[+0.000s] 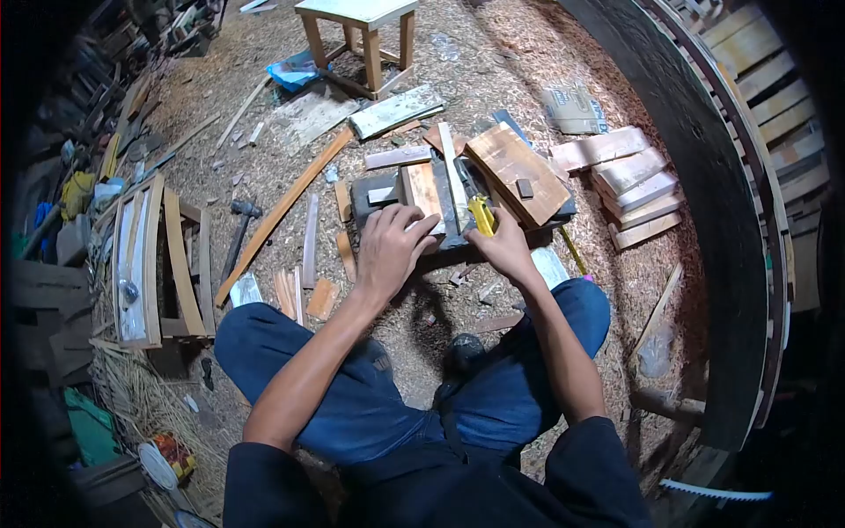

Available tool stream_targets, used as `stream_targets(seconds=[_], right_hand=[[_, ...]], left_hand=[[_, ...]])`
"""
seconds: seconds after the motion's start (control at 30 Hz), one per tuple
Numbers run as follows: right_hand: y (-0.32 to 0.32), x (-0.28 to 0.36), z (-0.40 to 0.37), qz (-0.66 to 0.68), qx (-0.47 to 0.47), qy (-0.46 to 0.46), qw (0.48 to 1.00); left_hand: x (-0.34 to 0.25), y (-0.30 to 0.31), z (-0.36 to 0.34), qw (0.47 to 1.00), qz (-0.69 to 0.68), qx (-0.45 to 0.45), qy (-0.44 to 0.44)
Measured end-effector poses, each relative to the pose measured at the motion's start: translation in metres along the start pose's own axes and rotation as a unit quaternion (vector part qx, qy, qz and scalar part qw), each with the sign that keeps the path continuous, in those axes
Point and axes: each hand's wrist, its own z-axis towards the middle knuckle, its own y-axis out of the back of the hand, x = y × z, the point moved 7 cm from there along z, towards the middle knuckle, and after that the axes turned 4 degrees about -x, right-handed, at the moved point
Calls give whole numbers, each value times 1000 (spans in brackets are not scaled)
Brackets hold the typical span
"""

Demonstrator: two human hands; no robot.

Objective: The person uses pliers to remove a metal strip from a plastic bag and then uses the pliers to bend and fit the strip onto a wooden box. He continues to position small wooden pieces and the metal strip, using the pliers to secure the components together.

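Observation:
A pale wooden block (422, 187) lies on a dark low work block (363, 195) in front of me. My left hand (392, 239) is over its near end, fingers bent against the wood. In my right hand (504, 246) is a slim yellow tool (481, 214), gripped between thumb and fingers; its exact kind I cannot tell. Between the two hands a thin wooden strip (452, 172) runs away from me. A wide brown board (519, 172) with a small dark block (525, 188) on top lies just beyond my right hand.
A hammer (239, 231) and a long wooden strip (286, 216) lie to the left, near a slatted wooden frame (154, 264). Stacked boards (629, 180) are on the right. A small stool (359, 13) stands ahead on the shaving-covered floor. A large dark beam (717, 229) curves along the right.

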Motion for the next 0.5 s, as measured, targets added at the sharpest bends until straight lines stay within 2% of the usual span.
stream_targets(seconds=[0.1,0.13,0.17,0.2,0.3,0.37,0.43,0.5], right_hand=[[-12,-19,10,25,1,0,1000],[-25,-22,11,162,60,-38,984],[-39,-23,11,296,118,-74,945],[-37,-4,9,324,116,-39,938],[-48,5,11,289,162,-77,940],[-47,13,9,320,136,-62,936],[-52,9,10,399,145,-96,900],[-57,7,10,403,154,-107,896]], left_hand=[[-6,-2,0,1000,-1,12,-28],[-6,-2,0,1000,-6,11,-15],[-4,-3,1,1000,-12,11,-2],[-1,-5,1,999,-48,13,14],[4,-6,1,998,-58,15,23],[4,-4,1,998,-59,14,25],[3,-3,1,998,-62,10,32],[3,-3,2,997,-63,21,38]])
